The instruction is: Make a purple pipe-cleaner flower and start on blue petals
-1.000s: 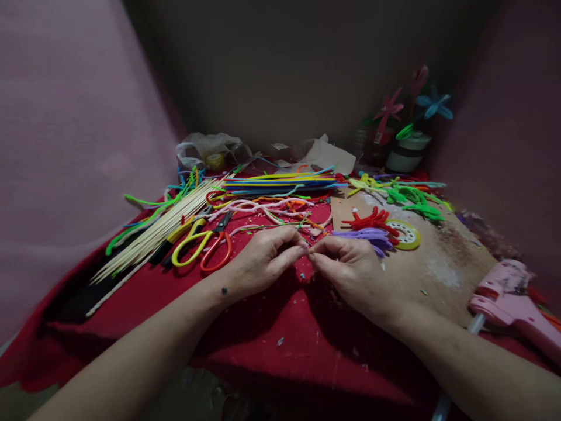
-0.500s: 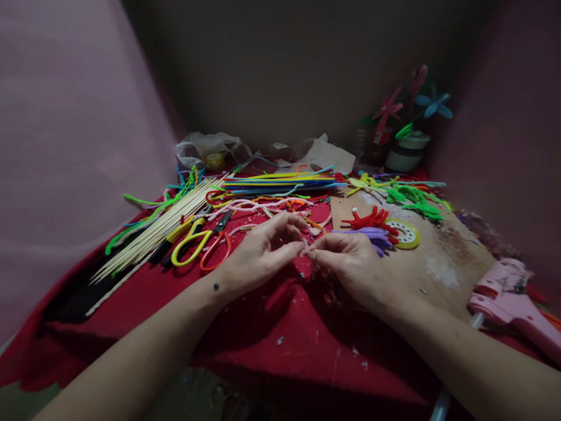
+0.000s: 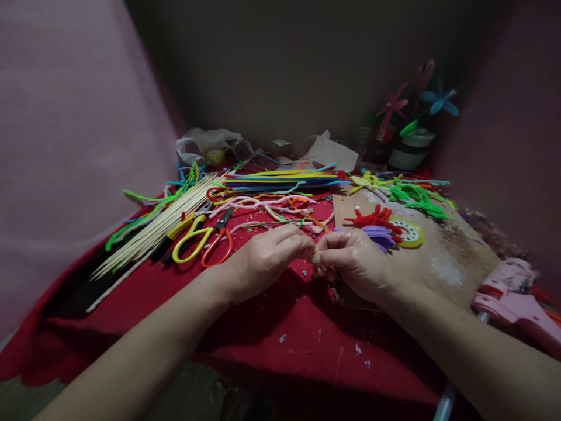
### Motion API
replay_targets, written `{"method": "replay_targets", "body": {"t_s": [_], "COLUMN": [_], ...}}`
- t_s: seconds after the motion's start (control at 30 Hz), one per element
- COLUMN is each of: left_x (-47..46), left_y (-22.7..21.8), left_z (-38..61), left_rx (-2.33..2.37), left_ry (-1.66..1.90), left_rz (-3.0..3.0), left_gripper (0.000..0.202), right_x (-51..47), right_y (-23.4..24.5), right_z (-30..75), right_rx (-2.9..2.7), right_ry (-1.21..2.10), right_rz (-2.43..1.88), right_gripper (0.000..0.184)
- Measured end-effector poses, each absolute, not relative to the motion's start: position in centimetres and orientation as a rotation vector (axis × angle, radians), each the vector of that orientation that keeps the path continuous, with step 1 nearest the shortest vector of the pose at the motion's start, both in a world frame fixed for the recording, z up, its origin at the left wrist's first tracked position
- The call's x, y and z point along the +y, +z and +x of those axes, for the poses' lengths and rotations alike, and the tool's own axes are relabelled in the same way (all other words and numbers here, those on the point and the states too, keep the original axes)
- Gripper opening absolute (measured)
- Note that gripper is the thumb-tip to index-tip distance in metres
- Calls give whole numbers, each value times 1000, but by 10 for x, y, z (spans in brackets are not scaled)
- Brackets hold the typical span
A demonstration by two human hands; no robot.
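Note:
My left hand (image 3: pixel 274 254) and my right hand (image 3: pixel 350 257) meet fingertip to fingertip above the red cloth (image 3: pixel 263 327). Both are closed in a pinch; whatever sits between the fingers is hidden or too small to name. Left of my left hand lie scissors (image 3: pixel 188 245) with one yellow and one red handle, their dark blades pointing away. Beyond my fingers, pink pipe cleaners (image 3: pixel 258 203) lie in loose curves. Just past my right hand are a bundle of purple pipe cleaner pieces (image 3: pixel 379 235) and a bundle of red ones (image 3: pixel 372 216).
Wooden skewers (image 3: pixel 162 225) lie at left beside yellow-black pliers (image 3: pixel 175 234). Straight pipe cleaners (image 3: pixel 280 182) are stacked behind. A cardboard sheet (image 3: pixel 456 263) at right bears a yellow tape roll (image 3: pixel 416 234) and green pieces (image 3: pixel 421 199). A pink glue gun (image 3: pixel 508 298) lies right; pipe-cleaner flowers (image 3: pixel 440 100) stand behind.
My left hand has turned over, its back now facing up and its fingers curled in against my right fingertips. My right hand has shifted slightly right. A thin green strand now shows beyond my hands.

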State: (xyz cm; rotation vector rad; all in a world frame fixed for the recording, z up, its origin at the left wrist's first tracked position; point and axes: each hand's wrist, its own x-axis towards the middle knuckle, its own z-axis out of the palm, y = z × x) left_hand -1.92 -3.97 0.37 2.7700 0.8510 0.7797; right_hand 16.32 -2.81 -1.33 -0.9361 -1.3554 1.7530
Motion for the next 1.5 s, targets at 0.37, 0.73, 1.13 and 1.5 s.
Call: {"method": "replay_targets", "body": {"t_s": [0.37,0.73,1.13,1.5], "left_x": [-40,-44,-43,-46], "left_y": [2,11,9,6], "left_z": [-20,-4,-8,-10], "left_rx": [848,1111,1152,1254], "left_ry": [652,533,918,759], "left_rz": [2737,1303,2016,2245], "left_gripper": [17,19,35,13], "right_x": [-29,-47,-35,-40], "right_y": [-12,-8,-4,-9], "right_z": [164,164,165,165], "right_rx": [-1449,-2150,-1710,-2060], "right_ry": [1800,425,1226,728], "right_rz": [-1004,-920,-1090,-970], "right_gripper": [10,19,13,15]}}
